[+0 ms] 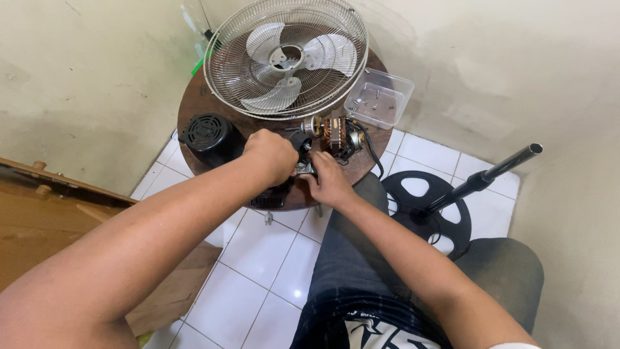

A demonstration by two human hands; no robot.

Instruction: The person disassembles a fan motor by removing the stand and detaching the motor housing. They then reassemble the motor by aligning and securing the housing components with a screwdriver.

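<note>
On a small round wooden table (194,110) lies an opened fan motor (336,134) with bare copper windings and a steel shaft. My left hand (271,155) is curled over a black housing part (271,195) at the table's near edge, just left of the motor. My right hand (328,178) grips a small metal piece (305,169) at the motor's near side, fingers closed on it. The two hands touch each other. What the left fingers hold is hidden.
A wire fan cage with pale blades (287,57) leans at the table's back. A black motor cover (208,137) sits left, a clear plastic tray (380,97) with screws right. A black fan stand with pole (452,194) lies on the white tiles. Wooden boards (45,213) are left.
</note>
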